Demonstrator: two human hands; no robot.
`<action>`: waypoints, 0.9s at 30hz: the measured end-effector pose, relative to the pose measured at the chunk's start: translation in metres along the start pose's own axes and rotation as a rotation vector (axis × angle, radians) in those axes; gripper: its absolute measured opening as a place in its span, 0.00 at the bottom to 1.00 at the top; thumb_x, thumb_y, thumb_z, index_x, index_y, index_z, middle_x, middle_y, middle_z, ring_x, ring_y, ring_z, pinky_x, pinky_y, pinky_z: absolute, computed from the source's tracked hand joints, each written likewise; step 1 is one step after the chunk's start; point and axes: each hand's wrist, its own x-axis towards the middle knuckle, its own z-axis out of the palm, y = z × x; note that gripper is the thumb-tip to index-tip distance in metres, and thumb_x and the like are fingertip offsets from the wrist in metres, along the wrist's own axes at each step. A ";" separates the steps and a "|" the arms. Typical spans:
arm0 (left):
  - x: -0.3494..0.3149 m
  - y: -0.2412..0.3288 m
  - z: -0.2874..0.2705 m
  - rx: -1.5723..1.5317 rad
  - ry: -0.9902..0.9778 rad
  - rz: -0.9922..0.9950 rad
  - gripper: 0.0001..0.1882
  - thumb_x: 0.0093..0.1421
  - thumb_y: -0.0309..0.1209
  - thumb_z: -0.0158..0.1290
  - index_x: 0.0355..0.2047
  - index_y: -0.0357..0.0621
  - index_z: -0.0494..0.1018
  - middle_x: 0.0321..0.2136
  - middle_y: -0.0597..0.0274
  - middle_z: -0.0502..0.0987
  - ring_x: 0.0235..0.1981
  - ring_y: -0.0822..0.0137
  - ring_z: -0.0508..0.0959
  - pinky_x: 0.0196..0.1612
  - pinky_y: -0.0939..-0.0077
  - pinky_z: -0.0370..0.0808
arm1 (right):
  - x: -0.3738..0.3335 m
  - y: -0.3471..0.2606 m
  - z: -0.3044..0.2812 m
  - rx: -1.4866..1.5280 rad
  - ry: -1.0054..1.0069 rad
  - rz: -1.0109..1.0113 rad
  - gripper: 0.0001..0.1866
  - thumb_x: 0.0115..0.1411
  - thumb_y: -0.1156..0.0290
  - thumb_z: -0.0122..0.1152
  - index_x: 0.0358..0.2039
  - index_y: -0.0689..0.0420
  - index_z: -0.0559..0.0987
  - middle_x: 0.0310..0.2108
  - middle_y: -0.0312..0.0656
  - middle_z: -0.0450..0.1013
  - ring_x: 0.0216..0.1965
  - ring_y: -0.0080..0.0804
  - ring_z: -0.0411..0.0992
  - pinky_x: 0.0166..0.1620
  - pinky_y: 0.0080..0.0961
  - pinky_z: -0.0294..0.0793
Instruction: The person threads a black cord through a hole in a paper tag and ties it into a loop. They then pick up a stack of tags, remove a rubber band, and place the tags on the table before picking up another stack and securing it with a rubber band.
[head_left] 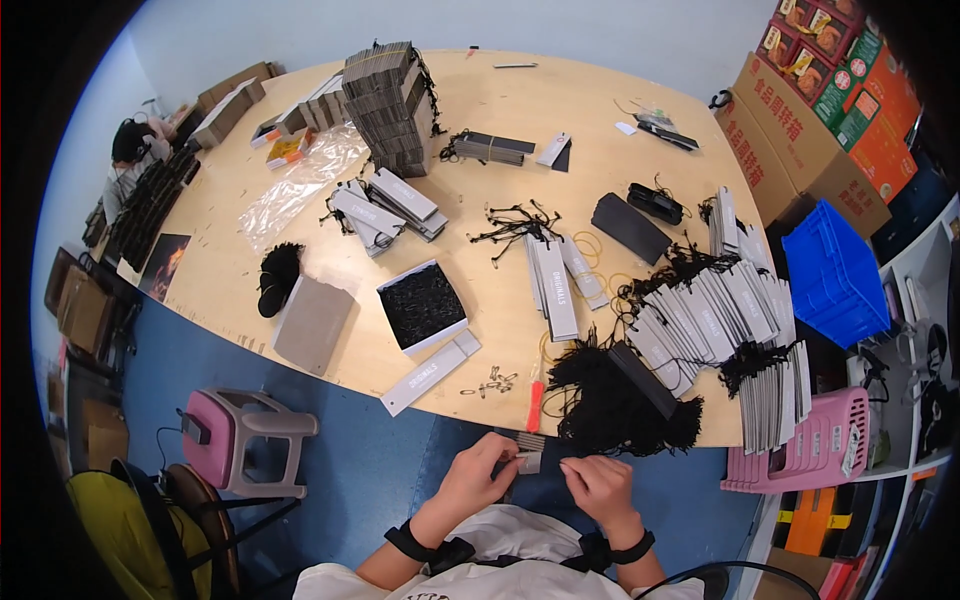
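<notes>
Below the table's front edge, my left hand (478, 470) pinches a small stack of grey-white hang tags (530, 459). To its right, my right hand (603, 488) is closed with the fingertips together, a short gap from the stack; whatever it may hold is too small to make out. Just beyond the hands lies a red-handled tool (535, 405) at the table edge. A heap of black strings (595, 400) sits right of it, with a dark strip across it. Small metal-looking pieces (490, 382) are scattered to the left, beside a long white tag (432, 374).
On the wooden table (590, 95) stand a tall stack of grey tags (385, 110), a white box of black bits (423, 305) and fanned strung tags (705, 320). A blue crate (835, 275) and pink basket (800, 440) are at right, a pink stool (245, 440) at left. Another person works far left.
</notes>
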 end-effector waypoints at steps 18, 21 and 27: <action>-0.002 -0.032 -0.077 0.684 0.642 -0.112 0.19 0.58 0.26 0.58 0.50 0.40 0.74 0.59 0.46 0.65 0.63 0.41 0.59 0.64 0.49 0.58 | 0.042 0.067 -0.069 -0.190 0.185 0.571 0.17 0.51 0.64 0.74 0.35 0.62 0.80 0.37 0.44 0.71 0.42 0.42 0.66 0.49 0.35 0.66; -0.004 -0.037 -0.080 0.670 0.629 -0.138 0.18 0.58 0.27 0.59 0.50 0.41 0.75 0.59 0.47 0.66 0.64 0.41 0.59 0.64 0.48 0.58 | 0.044 0.067 -0.069 -0.152 0.188 0.579 0.17 0.50 0.64 0.74 0.34 0.62 0.80 0.37 0.44 0.71 0.42 0.42 0.66 0.49 0.35 0.66; -0.004 -0.040 -0.081 0.655 0.663 -0.080 0.19 0.56 0.27 0.62 0.49 0.42 0.76 0.56 0.50 0.68 0.62 0.44 0.61 0.63 0.50 0.60 | 0.050 0.050 -0.071 -0.089 0.304 0.508 0.17 0.49 0.69 0.75 0.37 0.62 0.78 0.36 0.44 0.71 0.40 0.40 0.69 0.46 0.31 0.68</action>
